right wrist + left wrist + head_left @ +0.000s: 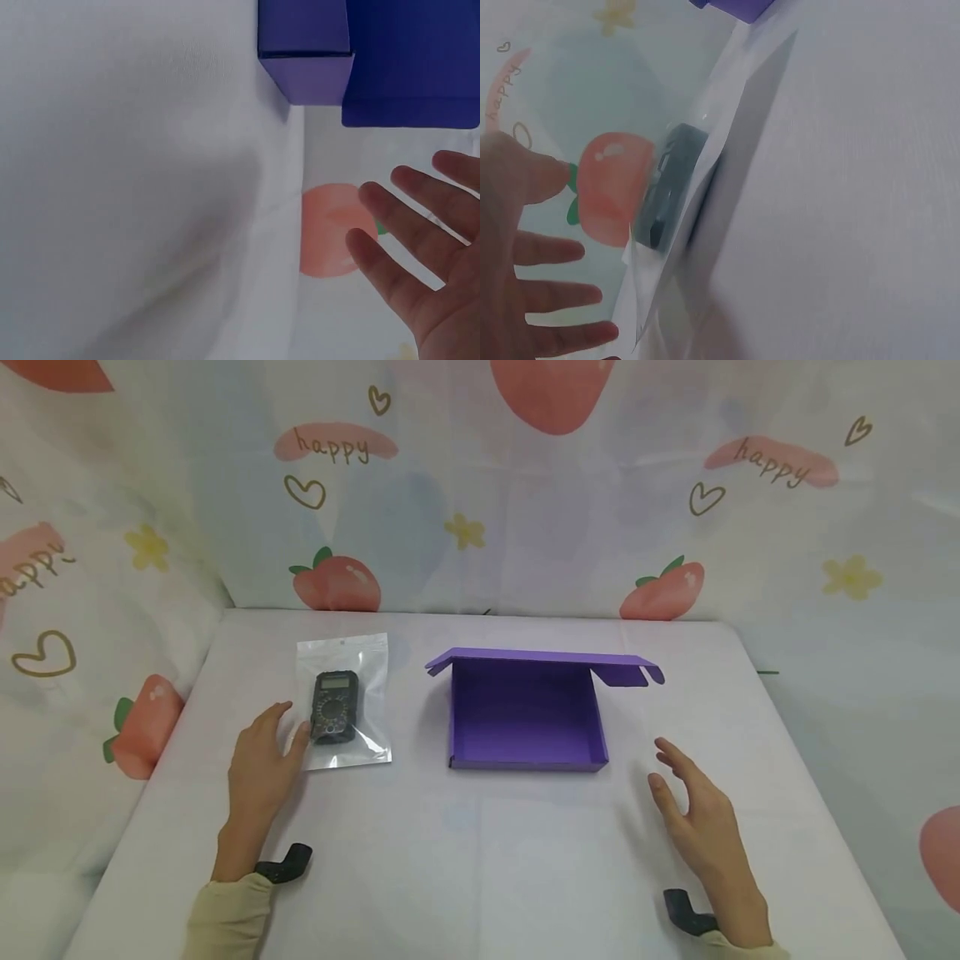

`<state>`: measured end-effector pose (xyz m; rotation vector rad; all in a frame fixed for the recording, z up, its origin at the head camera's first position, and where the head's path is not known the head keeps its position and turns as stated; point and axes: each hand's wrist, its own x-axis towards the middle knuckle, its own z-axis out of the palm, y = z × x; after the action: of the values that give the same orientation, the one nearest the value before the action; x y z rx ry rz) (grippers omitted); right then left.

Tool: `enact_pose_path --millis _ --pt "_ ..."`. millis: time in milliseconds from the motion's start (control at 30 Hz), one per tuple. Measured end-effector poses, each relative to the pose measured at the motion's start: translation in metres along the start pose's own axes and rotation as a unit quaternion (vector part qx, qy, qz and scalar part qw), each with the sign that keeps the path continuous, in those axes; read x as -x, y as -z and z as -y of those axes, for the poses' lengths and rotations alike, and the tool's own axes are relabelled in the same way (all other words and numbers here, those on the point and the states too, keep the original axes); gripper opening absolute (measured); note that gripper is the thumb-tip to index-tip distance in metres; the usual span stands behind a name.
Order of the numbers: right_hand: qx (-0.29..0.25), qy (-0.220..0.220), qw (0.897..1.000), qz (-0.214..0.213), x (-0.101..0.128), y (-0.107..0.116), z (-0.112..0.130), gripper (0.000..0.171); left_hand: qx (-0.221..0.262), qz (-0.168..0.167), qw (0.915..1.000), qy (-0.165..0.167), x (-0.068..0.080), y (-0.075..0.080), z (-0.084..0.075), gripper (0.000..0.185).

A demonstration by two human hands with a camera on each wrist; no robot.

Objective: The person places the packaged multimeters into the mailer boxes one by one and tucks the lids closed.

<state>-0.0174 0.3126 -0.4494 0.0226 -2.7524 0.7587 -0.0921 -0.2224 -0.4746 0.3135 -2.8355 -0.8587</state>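
A clear zip bag (343, 702) with a black multimeter (334, 707) inside lies flat on the white table (480, 860), left of centre. My left hand (279, 735) rests open beside the bag's left edge, thumb at the lower left corner. In the left wrist view the spread hand (532, 277) sits next to the bag (712, 172) and multimeter (671, 187). A purple cardboard box (525, 765) stands open at centre, lid (540, 657) raised at the back. My right hand (678, 781) hovers open to the box's right, holding nothing. In the right wrist view the hand (420, 262) lies below the box corner (307, 75).
A pale backdrop cloth (480, 510) printed with strawberries, hearts and "happy" hangs behind and along both sides of the table. The table's left and right edges drop off beside my forearms. Bare white tabletop lies in front of the box.
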Motion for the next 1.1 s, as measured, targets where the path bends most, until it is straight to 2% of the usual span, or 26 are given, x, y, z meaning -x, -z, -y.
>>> enact_pose_path --millis 200,367,633,867,1100 --pt "-0.033 0.024 0.999 0.000 -0.003 -0.013 0.009 0.053 0.000 0.008 0.9992 0.040 -0.003 -0.007 -0.005 0.067" --pt "-0.049 0.055 0.997 -0.006 -0.008 -0.024 0.019 0.053 0.001 0.011 0.9986 0.051 -0.005 -0.014 -0.005 0.072" --pt "-0.086 0.124 0.988 -0.014 -0.017 -0.041 0.036 0.051 -0.012 0.017 0.9995 0.023 -0.006 -0.019 -0.011 0.071" --pt "-0.111 0.144 0.983 0.001 -0.025 -0.051 0.051 0.050 -0.025 0.036 0.9990 0.004 -0.008 -0.015 -0.017 0.069" --pt "-0.140 0.153 0.978 0.038 -0.029 -0.059 0.075 0.049 -0.025 0.040 0.9989 -0.008 -0.008 -0.015 -0.013 0.064"
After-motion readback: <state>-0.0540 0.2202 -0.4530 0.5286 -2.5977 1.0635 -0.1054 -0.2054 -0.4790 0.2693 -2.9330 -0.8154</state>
